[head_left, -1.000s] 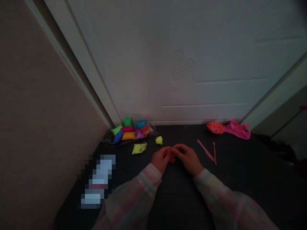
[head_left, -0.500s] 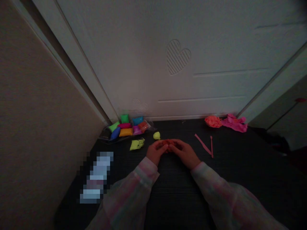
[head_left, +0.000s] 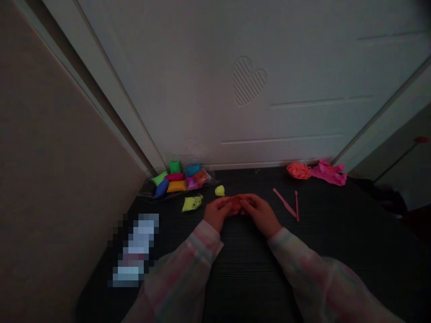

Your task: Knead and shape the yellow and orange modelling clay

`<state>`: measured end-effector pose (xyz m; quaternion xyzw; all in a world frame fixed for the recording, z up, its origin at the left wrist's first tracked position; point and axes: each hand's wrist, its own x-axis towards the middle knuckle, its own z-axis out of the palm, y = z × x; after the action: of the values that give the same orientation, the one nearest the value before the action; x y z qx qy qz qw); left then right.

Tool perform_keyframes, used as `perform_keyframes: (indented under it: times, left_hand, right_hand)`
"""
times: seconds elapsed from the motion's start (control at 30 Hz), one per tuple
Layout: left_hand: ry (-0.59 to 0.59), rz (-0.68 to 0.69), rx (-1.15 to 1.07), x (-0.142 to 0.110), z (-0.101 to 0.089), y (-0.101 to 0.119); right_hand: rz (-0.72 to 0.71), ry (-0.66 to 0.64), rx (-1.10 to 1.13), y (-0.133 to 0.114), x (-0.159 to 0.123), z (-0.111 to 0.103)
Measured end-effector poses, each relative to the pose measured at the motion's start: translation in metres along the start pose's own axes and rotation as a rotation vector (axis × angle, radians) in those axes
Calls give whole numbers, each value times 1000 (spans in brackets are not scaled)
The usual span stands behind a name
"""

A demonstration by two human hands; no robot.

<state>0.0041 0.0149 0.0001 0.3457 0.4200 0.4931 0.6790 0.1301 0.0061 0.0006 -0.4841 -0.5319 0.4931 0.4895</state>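
Between my two hands is a lump of red modelling clay (head_left: 237, 205), partly covered by my fingers. My left hand (head_left: 217, 211) grips its left side, thumb on the near face. From the right, my right hand (head_left: 259, 213) holds it the same way, with the thumb pressed against the clay. Just beyond my left fingers lies a small yellow clay ball (head_left: 220, 191). A crumpled yellow packet (head_left: 192, 203) rests to the left of it.
A clear bag with several coloured clay packets (head_left: 177, 185) lies at the back left. A pixelated bright rectangle (head_left: 138, 249) is at the left. Two pink modelling tools (head_left: 285, 204) lie right of my hands. Orange clay (head_left: 299, 170) and a pink crumpled piece (head_left: 329, 173) sit at the back right.
My thumbs have shifted slightly apart on the red clay, and more of it shows between them. The other things on the table stay where they were.
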Motion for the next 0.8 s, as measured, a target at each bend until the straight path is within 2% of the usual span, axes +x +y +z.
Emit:
perform_keyframes:
  times: [0.2, 0.27, 0.4, 0.5, 0.63, 0.8]
  left_hand:
    - [47, -21, -151, 1, 0, 0]
    - [22, -18, -158, 0, 0, 0]
    - [-73, 21, -30, 1, -1, 0]
    - [-37, 27, 59, 1, -2, 1]
    - [28, 55, 155, 1, -2, 3]
    - [70, 111, 203, 0, -1, 2]
  right_hand:
    - [36, 82, 92, -1, 4, -2]
    - [23, 115, 86, 0, 3, -2]
    - [-69, 165, -170, 1, -1, -2]
    - [-132, 131, -345, 0, -5, -1]
    - [-175, 26, -371, -2, -8, 2]
    - [-217, 33, -435, -2, -8, 4]
